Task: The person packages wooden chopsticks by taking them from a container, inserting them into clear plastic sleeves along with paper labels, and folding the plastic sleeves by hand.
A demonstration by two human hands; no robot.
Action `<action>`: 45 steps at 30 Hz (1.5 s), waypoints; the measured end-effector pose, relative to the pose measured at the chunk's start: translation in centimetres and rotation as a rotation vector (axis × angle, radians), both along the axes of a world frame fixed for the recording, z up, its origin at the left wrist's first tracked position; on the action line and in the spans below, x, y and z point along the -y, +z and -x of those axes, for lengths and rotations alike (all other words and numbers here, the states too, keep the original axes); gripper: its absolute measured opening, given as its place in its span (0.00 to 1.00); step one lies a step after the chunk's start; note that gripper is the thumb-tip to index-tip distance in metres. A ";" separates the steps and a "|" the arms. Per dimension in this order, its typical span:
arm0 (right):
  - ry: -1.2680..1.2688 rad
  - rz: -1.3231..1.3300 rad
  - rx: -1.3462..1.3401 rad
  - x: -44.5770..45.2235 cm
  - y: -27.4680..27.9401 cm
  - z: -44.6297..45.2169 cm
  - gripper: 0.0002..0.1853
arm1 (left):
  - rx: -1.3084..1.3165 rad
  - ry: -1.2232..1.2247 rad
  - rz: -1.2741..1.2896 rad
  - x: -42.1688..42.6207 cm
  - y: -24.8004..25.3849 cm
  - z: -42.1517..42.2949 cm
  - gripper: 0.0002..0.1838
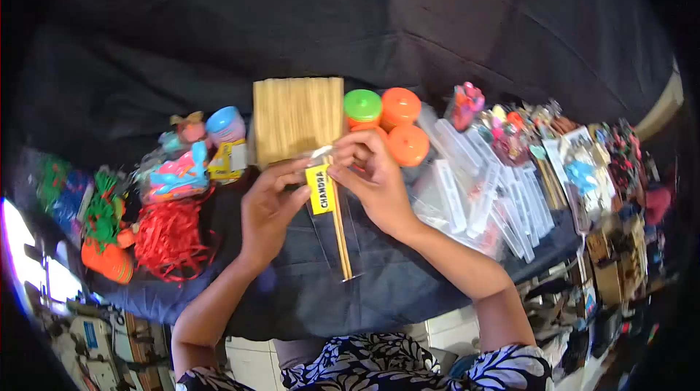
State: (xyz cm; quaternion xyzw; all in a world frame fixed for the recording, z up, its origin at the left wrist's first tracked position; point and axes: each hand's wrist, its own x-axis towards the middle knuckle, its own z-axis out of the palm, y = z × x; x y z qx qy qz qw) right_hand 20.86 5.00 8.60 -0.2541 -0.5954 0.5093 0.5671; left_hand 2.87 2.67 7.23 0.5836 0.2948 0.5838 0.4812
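Right over the front part of the bench [292, 300], between me and the wooden stick block [299, 114], I've got a see-through packet [327, 240] held by its top end. Inside are some thin wooden sticks [340, 234], and there's a yellow label [319, 188] reading CHANDRA up near the top. My left hand [270, 205] has a narrow pinch on the left edge, close to the label, and my right hand [375, 185] pinches the other side by the top corner. Can't tell what the fingers tucked behind are doing.

For anyone handling one of these: I'd go easy on the squeeze, since the film looks thin and probably creases fast. Pinching the edges seems smarter than grabbing mid-label, so the print is readable and doesn't get wrinkled. The lower end points back toward me (can't tell if it touches the bench), so I'd want both hands level, otherwise the sticks likely slide into one corner. Light thumbs, even tension across the top, no yanking.

Room matters too imo: the orange tubs [408, 145] sit just past my right fingers and the plastic cases [481, 190] lie off to that side, so small wrist moves beat big ones.
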 end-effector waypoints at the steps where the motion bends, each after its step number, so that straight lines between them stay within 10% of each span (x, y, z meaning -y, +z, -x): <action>1: -0.026 -0.023 0.010 -0.3 0.3 -0.5 0.16 | -0.048 -0.028 -0.043 0.2 0.0 0.0 0.22; 11: -0.448 0.002 0.440 -4.6 6.0 -21.1 0.10 | -0.289 -0.184 0.055 -0.3 -4.6 -1.5 0.08; 21: -0.813 -0.044 1.132 -9.8 -2.0 -57.2 0.10 | -0.482 -0.362 0.265 -1.8 -7.1 -1.3 0.08; 25: -0.665 0.116 0.900 -7.8 -4.5 -56.1 0.11 | -0.517 -0.330 0.331 -2.1 -7.4 -1.2 0.09; 29: -1.041 0.169 1.259 -7.9 -8.0 -53.9 0.06 | -0.524 -0.311 0.353 -2.1 -7.6 -1.1 0.09; 45: -1.145 -0.046 1.355 -8.0 -7.7 -52.4 0.05 | -0.500 -0.348 0.357 -2.1 -8.3 -0.9 0.09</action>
